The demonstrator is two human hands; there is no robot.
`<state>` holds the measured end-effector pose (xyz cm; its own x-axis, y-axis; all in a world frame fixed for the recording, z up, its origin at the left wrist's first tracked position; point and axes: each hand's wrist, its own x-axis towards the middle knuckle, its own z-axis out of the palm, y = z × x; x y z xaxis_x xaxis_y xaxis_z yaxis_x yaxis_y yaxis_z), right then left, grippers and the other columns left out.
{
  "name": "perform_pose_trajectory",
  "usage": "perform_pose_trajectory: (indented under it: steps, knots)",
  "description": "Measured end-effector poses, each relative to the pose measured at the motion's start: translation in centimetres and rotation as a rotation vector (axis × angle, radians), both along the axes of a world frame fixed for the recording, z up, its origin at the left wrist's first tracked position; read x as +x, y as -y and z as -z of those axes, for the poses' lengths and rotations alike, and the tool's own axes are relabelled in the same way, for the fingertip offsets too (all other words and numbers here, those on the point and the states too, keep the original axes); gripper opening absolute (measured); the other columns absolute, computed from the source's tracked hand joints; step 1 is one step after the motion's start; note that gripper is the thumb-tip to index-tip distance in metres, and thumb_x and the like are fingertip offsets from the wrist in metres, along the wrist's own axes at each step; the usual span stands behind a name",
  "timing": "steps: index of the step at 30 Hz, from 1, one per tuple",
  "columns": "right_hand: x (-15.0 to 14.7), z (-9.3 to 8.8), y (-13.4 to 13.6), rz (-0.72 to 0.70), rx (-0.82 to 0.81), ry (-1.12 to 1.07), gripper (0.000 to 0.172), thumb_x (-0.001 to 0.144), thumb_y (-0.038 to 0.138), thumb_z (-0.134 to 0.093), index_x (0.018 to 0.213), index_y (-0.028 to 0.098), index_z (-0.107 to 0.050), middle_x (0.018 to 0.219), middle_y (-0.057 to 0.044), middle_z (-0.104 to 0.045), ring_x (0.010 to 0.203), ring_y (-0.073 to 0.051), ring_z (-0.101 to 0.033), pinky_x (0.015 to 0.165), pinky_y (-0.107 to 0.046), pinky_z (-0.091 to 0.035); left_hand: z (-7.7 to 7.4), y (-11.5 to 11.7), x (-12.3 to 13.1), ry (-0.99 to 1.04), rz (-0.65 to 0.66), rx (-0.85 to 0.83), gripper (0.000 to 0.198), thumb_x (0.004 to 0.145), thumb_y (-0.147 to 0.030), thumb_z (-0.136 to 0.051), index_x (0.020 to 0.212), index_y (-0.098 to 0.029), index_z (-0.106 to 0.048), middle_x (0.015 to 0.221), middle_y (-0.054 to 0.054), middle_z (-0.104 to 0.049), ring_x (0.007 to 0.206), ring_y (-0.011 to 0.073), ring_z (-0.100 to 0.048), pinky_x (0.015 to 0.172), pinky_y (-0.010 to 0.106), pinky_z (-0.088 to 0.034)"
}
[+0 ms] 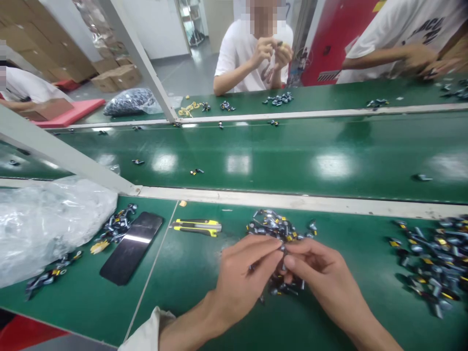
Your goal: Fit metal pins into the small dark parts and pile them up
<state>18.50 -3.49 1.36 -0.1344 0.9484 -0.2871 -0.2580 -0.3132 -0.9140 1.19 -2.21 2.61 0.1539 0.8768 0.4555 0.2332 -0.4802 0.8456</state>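
My left hand point(243, 270) and my right hand point(325, 273) meet over the green bench, fingertips almost touching. Both are closed in a pinch on one small dark-and-silver metal part point(282, 249), mostly hidden by the fingers. Beneath and behind them spreads a pile of similar small metal parts point(268, 220), some with yellow pieces on them. Left of the pile lies a yellow-and-black utility knife point(197, 226). My fingers cover part of the pile.
A black phone point(131, 248) and a clear plastic bag point(47, 224) lie at left. A larger heap of parts point(431, 258) is at right. A green conveyor belt point(285, 151) runs beyond a white rail point(226, 196). Co-workers point(252, 61) sit across; a slanted post point(73, 151) stands left.
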Motion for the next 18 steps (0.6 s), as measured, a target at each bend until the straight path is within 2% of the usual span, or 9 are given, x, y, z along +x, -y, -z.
perform_pose_trajectory:
  steps: [5, 12, 15, 18]
  knots:
    - [0.07, 0.26, -0.11, -0.028, -0.012, -0.11, 0.011, 0.084, 0.031, -0.083, 0.089, 0.023, -0.077, 0.064, 0.002, -0.075, 0.058, -0.009, -0.069, 0.06, -0.017, -0.056, 0.45, 0.24, -0.02, 0.022, 0.029, 0.071, 0.026, 0.088, 0.0, -0.067, 0.109, -0.009, -0.078, 0.107, 0.014, -0.079, 0.096, 0.0172, -0.076, 0.09, 0.024, -0.062]
    - [0.09, 0.36, 0.16, -0.029, 0.032, -0.098, 0.007, 0.086, 0.028, -0.081, 0.092, 0.025, -0.079, 0.067, 0.002, -0.075, 0.061, -0.009, -0.069, 0.062, -0.016, -0.056, 0.41, 0.21, 0.02, 0.039, 0.007, 0.088, 0.02, 0.084, -0.001, -0.072, 0.101, -0.01, -0.078, 0.101, 0.012, -0.078, 0.09, 0.0159, -0.076, 0.084, 0.023, -0.063]
    - [-0.17, 0.23, 0.25, 0.049, 0.148, 0.013, 0.006, 0.086, 0.024, -0.08, 0.091, 0.027, -0.08, 0.074, 0.002, -0.076, 0.062, -0.009, -0.069, 0.061, -0.016, -0.058, 0.22, 0.22, 0.04, 0.051, 0.019, 0.04, 0.016, 0.084, -0.004, -0.074, 0.097, -0.011, -0.079, 0.101, 0.012, -0.079, 0.089, 0.0157, -0.077, 0.085, 0.022, -0.063]
    - [-0.59, 0.01, 0.49, 0.168, 0.347, 0.177, 0.016, 0.085, 0.015, -0.078, 0.09, 0.03, -0.081, 0.089, 0.001, -0.077, 0.068, -0.01, -0.071, 0.062, -0.015, -0.059, 0.08, 0.4, 0.11, 0.108, 0.022, -0.043, 0.016, 0.084, -0.005, -0.075, 0.096, -0.014, -0.079, 0.1, 0.009, -0.08, 0.089, 0.0151, -0.077, 0.086, 0.022, -0.063]
